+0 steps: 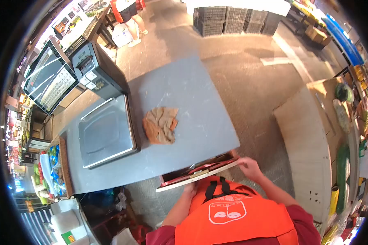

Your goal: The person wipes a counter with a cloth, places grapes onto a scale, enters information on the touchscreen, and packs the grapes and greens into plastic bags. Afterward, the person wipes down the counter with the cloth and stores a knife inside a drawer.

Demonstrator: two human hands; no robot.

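A drawer [200, 176] with a pale front edge stands pulled out from under the grey table [192, 85]; reddish items lie inside it. My right hand [249, 168] grips the drawer's right end, fingers curled over the corner. Below the front edge, left of its middle, is my left hand [189, 189], close against the drawer; its fingers are hidden. A crumpled brown cloth [161, 124] lies on the tabletop beyond the drawer. To its left sits a weighing scale with a metal tray [106, 132].
Behind the scale stand a dark printer-like box [98, 69] and a tilted screen [51, 77]. A wooden counter [304, 134] with vegetables is at right. Black crates [237, 20] line the back, and another person [129, 16] stands at the far left.
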